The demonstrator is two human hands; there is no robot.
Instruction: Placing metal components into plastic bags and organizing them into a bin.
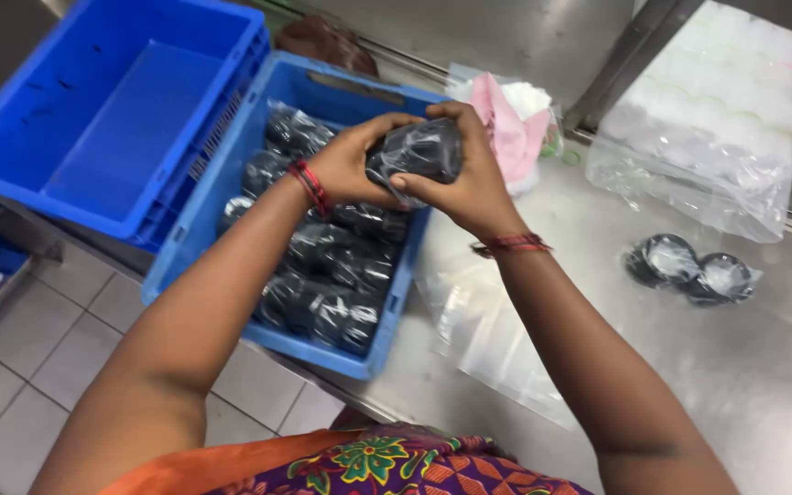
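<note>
- A steel desk (763,385) spreads right of the fingers; grey tiled floor (38,367) lies below-left.
- A blue crate (196,234) of bagged black parts sits under the fingers; an emptier blue crate (93,110) stands further left.
- Left hand (352,163) and right hand (469,174) clasp one bagged black part (419,151) above the crate; a firm two-sided grip looks wise on the slippery plastic.

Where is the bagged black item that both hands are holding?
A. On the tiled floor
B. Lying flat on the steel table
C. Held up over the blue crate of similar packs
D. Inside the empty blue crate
C: the left hand and right hand grip the bagged black item above the blue crate filled with similar packs.
</note>
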